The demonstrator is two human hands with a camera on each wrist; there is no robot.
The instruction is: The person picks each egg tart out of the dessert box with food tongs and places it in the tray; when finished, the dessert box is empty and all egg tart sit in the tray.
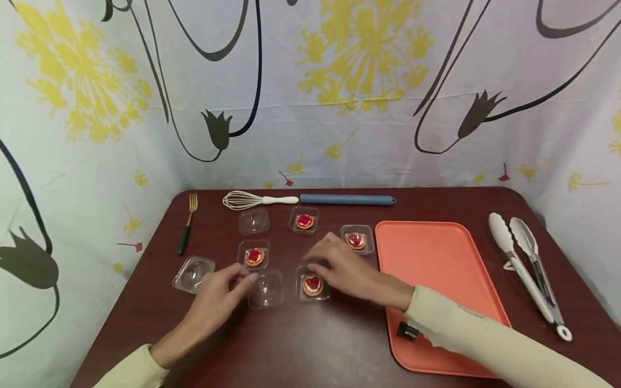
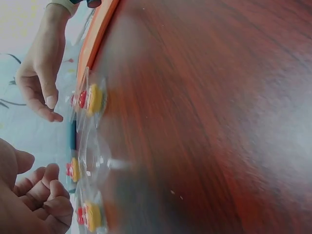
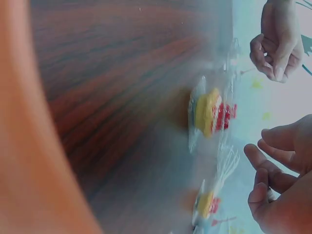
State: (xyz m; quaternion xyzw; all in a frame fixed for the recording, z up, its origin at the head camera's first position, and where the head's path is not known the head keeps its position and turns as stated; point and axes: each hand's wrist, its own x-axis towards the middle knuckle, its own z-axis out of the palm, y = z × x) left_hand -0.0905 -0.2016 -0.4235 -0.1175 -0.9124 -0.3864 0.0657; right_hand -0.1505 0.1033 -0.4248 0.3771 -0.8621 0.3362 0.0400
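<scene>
My left hand [image 1: 218, 293] hovers at the left edge of a clear plastic container piece [image 1: 267, 291] with nothing in it, fingers loosely bent. In the left wrist view, nothing lies between that hand's thumb and fingers. Just right of the piece, a small tart [image 1: 312, 285] with a red topping sits in a clear container. Over this container's right side is my right hand [image 1: 342, 269], its fingers relaxed and holding nothing in the right wrist view. Another red-topped tart [image 1: 254, 256] in a clear container lies beyond the left fingertips.
Farther back are two more tarts, one [image 1: 304, 221] central and one [image 1: 356, 240] beside the orange tray [image 1: 427, 253]. Clear pieces [image 1: 194, 274] also lie left. Around them are a fork [image 1: 186, 226], whisk [image 1: 245, 200], blue rod [image 1: 346, 200] and tongs [image 1: 529, 275].
</scene>
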